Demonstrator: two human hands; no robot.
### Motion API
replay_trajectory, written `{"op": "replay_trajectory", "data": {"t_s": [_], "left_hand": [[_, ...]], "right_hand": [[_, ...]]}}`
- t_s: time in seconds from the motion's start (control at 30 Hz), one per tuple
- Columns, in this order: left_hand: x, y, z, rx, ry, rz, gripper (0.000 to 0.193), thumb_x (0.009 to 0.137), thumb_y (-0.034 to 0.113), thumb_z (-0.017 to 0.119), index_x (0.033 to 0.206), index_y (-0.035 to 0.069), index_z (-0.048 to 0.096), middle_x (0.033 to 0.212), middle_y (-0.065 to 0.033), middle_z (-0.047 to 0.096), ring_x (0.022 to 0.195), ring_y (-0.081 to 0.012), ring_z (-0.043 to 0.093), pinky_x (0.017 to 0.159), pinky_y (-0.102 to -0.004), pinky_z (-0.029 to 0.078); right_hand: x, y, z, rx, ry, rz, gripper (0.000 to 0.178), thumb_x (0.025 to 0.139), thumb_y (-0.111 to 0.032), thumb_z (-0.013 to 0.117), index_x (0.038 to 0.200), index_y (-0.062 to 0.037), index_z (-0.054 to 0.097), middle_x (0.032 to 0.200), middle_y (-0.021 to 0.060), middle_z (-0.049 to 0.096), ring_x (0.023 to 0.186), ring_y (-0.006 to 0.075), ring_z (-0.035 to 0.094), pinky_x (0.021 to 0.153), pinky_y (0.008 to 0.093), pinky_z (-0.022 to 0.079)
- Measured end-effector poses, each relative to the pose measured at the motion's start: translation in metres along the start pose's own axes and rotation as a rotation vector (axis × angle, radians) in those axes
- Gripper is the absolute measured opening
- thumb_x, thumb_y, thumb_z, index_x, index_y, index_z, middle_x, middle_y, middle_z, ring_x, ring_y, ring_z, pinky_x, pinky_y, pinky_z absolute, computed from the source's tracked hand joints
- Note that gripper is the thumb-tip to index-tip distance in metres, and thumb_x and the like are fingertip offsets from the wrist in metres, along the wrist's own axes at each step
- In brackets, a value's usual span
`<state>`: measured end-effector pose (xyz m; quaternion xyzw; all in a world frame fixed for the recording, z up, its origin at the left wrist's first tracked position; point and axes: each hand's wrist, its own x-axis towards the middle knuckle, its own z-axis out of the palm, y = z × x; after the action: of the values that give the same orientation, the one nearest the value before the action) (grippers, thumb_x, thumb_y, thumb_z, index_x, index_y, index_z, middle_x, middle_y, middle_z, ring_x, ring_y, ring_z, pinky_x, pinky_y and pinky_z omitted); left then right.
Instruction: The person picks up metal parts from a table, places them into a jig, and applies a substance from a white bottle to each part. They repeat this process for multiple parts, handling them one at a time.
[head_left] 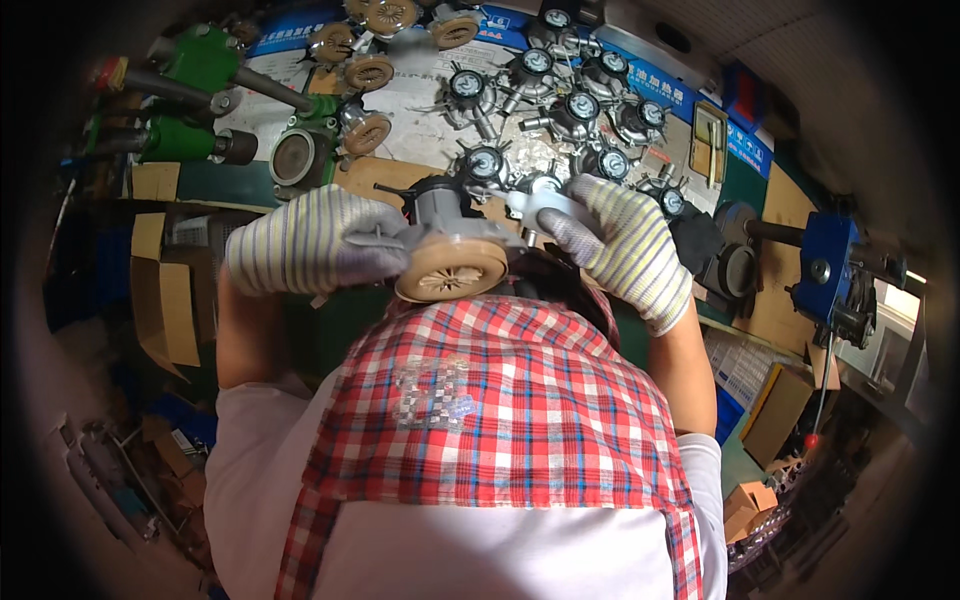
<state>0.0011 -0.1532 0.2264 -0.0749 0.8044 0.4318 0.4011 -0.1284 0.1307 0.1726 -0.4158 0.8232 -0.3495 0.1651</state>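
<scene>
I see left grip [325,242] grasping grey metal housing [438,212], seemingly steadying it | right grip [630,240] clasping white nozzled bottle [552,208], pointed housing-ward | black-capped metal units [580,108] beyond

Upper L, a green machine [200,62] is standing w/ thick dark rods sticking out. Far R, a blue machine [828,268] is sitting, a red-knobbed lever [811,440] hanging below. Nr top R, a shallow tray [694,140] is holding thin sticks [711,150]. Open cardbd box [180,315] is resting mid-L; small brown carton [750,508] is sitting btm R, nr another cardbd box [765,425].
</scene>
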Motion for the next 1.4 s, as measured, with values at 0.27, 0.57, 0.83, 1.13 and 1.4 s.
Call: {"op": "replay_trajectory", "data": {"t_s": [0.27,0.57,0.83,1.13,1.4], "left_hand": [[0.100,-0.222,0.072,-0.851,0.388,0.127,0.031,0.094,0.028,0.064,0.115,0.006,0.059,0.087,0.0004,0.062,0.079,-0.0085,0.059,0.072,-0.0240,0.048],[0.170,-0.350,0.101,0.218,1.025,0.059,0.032,0.083,0.023,0.070,0.111,0.009,0.065,0.090,-0.0075,0.065,0.075,-0.0235,0.061,0.070,-0.0365,0.051],[0.167,-0.339,0.104,0.414,0.969,0.003,0.030,0.078,0.025,0.072,0.104,0.011,0.066,0.079,-0.0151,0.066,0.077,-0.0368,0.063,0.072,-0.0475,0.050],[0.178,-0.352,0.125,0.600,1.073,-0.119,0.040,0.079,0.029,0.071,0.114,0.012,0.063,0.092,-0.0112,0.066,0.091,-0.0324,0.062,0.082,-0.0475,0.048],[0.167,-0.373,0.146,0.372,1.043,-0.635,0.062,0.079,0.041,0.073,0.125,0.003,0.057,0.121,-0.0180,0.060,0.110,-0.0368,0.058,0.094,-0.0478,0.047]], "right_hand": [[-0.009,0.020,0.004,0.254,0.046,0.409,0.035,0.088,-0.034,0.070,0.089,0.0007,0.064,0.066,0.0107,0.057,0.059,0.0163,0.052,0.058,0.0325,0.043],[-0.004,0.007,-0.004,0.280,0.135,0.528,0.035,0.091,-0.033,0.069,0.100,0.0013,0.069,0.073,0.0054,0.066,0.066,0.0073,0.060,0.060,0.0249,0.049],[-0.005,0.005,-0.005,0.362,0.173,0.496,0.038,0.090,-0.035,0.070,0.103,0.0008,0.069,0.076,0.0049,0.066,0.068,0.0067,0.060,0.061,0.0255,0.048],[-0.003,0.007,-0.010,0.301,0.171,0.482,0.035,0.090,-0.033,0.068,0.102,0.0003,0.069,0.073,0.0045,0.065,0.066,0.0086,0.058,0.062,0.0270,0.048],[-0.007,0.008,-0.014,0.358,0.258,0.479,0.034,0.088,-0.032,0.071,0.096,0.0002,0.068,0.070,0.0021,0.062,0.064,0.0070,0.055,0.059,0.0256,0.046]]}}
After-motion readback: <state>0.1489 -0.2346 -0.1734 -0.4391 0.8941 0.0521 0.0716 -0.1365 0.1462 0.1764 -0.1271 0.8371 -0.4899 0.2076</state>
